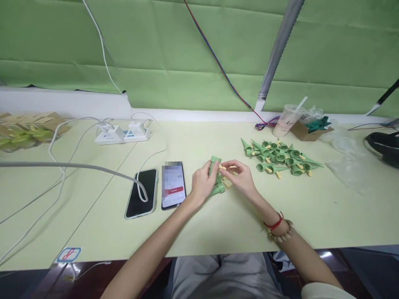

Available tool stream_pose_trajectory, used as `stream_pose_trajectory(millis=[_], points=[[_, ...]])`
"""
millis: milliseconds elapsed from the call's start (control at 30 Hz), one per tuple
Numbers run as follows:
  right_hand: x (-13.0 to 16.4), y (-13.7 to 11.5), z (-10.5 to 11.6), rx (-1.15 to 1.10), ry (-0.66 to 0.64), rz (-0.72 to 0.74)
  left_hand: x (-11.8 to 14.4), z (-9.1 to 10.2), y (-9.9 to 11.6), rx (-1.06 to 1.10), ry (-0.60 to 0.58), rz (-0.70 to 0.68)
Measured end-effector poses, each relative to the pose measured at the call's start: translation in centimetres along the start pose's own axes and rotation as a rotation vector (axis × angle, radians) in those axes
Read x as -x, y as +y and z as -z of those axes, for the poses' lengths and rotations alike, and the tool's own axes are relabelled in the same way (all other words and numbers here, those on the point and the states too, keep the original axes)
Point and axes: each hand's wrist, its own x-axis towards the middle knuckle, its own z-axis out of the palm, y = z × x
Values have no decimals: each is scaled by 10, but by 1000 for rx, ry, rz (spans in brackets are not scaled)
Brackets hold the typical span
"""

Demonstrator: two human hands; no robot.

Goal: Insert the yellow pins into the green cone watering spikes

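Observation:
My left hand [203, 179] is closed round a green plastic cone [215, 159], its wide rim pointing away from me. Pinched in the fingertips of my right hand [241, 177] is a small yellow piece [222, 167], held against the cone's side. Under my hands on the table lie another green cone [219, 189] and some loose yellow pieces [227, 182], partly hidden by the fingers. To the right is a pile of green cones [280, 155], many with small yellow pieces at their sides.
Two phones, one dark [141, 195] and one lit [173, 187], lie left of my hands. A power strip [123, 135] with white cables stands behind them. At the back right are a plastic cup [286, 120], a small cardboard box [311, 132] and clear plastic bags [347, 166].

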Motion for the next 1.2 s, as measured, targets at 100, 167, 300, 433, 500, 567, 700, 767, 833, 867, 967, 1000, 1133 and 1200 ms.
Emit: stream_pose_trajectory(millis=[100, 167, 300, 433, 500, 567, 700, 767, 833, 867, 967, 1000, 1133, 1200], points=[[-1, 1, 1, -7, -43, -45, -2, 0, -1, 25, -2, 0], [-2, 2, 1, -14, -63, -67, -3, 0, -1, 19, 0, -1], [-3, 2, 2, 10, -45, -33, -4, 0, -1, -8, 15, -4], [-4, 2, 3, 7, -91, -52, -4, 0, -2, -24, 12, -11], [-4, 1, 3, 22, -98, -40, -5, -1, -3, -26, 14, -12], [-5, 1, 3, 6, -127, -55, -6, 0, -5, -25, 14, -19], [-7, 2, 4, -51, -159, -92, -7, 1, -4, -56, 28, -29], [-7, 3, 5, -73, -154, -83, -8, 1, -3, -79, 39, -30], [-7, 3, 4, -123, -168, -91, -7, 1, -3, -102, 44, -29], [-7, 3, 4, -140, -173, -96, -7, 1, -2, -112, 43, -27], [-6, 2, 4, -77, -152, -42, -4, 3, -4, -120, 41, -2], [-6, 2, 5, -30, -135, 5, -4, 4, -5, -110, 49, 14], [-8, 6, 14, 243, -43, 210, -5, 9, -10, 2, 108, 69], [-9, 11, 21, 445, -21, 237, -6, 10, -12, 62, 113, 85]])
